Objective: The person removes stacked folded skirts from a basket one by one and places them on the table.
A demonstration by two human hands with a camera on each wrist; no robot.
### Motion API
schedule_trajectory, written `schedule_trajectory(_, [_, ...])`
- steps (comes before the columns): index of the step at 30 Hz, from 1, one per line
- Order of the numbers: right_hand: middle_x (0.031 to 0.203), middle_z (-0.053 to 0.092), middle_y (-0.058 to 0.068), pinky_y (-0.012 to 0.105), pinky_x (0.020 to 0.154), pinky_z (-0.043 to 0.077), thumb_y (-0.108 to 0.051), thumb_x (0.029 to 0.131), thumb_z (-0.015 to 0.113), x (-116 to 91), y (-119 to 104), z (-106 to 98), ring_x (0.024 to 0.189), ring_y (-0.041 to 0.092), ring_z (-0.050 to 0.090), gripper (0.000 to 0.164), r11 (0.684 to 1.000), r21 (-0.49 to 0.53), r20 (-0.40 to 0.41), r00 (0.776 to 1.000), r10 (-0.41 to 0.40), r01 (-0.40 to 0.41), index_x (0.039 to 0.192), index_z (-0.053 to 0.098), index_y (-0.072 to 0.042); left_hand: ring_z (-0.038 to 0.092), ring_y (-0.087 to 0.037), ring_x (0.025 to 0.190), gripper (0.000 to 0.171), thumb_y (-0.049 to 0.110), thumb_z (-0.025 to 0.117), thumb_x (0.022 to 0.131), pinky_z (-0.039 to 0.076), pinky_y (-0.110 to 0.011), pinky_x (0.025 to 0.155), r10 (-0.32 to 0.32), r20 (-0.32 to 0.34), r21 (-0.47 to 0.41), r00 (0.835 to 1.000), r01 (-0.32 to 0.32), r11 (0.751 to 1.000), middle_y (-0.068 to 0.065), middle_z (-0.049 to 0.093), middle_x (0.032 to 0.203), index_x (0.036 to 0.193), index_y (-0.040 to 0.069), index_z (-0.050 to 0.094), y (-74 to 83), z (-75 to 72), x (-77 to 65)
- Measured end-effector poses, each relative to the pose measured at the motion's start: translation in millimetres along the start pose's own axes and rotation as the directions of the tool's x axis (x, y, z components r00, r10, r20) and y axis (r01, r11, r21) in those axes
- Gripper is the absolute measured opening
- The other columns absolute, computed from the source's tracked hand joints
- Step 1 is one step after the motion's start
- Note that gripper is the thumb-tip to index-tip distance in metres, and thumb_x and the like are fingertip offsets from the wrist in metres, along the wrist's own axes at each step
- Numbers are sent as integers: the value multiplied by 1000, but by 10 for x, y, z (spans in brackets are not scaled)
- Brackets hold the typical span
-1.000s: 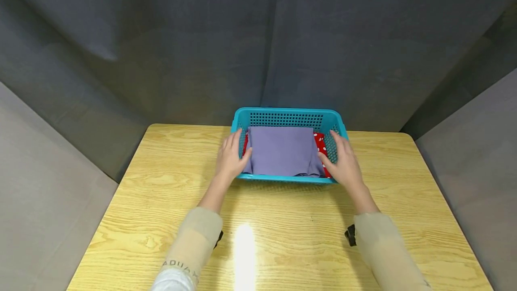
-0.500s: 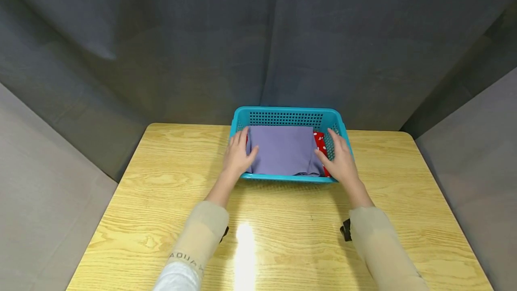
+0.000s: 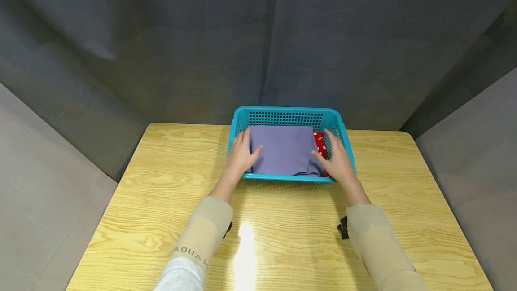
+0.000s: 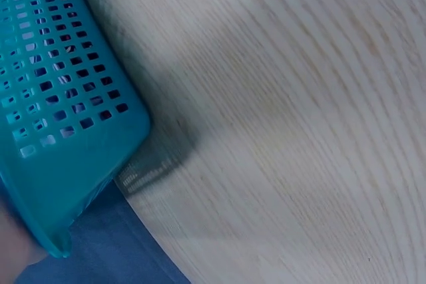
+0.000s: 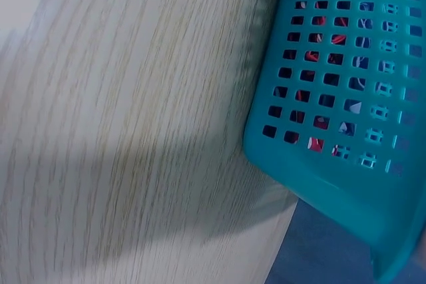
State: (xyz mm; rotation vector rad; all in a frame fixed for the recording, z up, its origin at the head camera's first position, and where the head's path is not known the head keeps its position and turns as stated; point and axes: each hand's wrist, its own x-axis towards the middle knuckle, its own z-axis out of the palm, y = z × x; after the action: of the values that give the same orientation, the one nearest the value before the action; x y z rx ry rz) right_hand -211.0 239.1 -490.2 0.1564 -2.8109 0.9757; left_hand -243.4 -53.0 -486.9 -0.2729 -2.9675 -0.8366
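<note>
A turquoise plastic basket (image 3: pixel 292 178) with a lattice of holes stands at the table's far edge. Inside lies a folded purple cloth (image 3: pixel 282 149), and beneath it a red cloth with white dots (image 3: pixel 321 143) shows on the right. My left hand (image 3: pixel 240 156) is over the basket's left side, thumb spread from the fingers, its fingertips at the purple cloth's left edge. Over the right side my right hand (image 3: pixel 338 160) has its fingers extended, the thumb reaching the purple cloth's right edge. Both wrist views show the basket's outer wall (image 4: pixel 73 164), each hand barely entering the frame.
The wooden table (image 3: pixel 173 183) extends left, right and in front of the basket. A dark grey curtain (image 3: pixel 202 48) hangs right behind it, and lighter grey panels (image 3: pixel 44 192) flank the table.
My left hand has moved right, from the basket's left rim in over the purple cloth's edge. My right hand has shifted slightly left. The basket and cloths look unmoved.
</note>
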Motion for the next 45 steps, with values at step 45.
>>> schedule_trajectory(45, [142,28,26,58,100,28,-28,84,66,257,52,229,127,43,27,83,992,78,228,970,82,-102,145,14,-7,36,-37,126,78,37,55,88,34,-46,101,-222,197,-218,955,264,940,-26,33,138,147,11,10,-22,232,149])
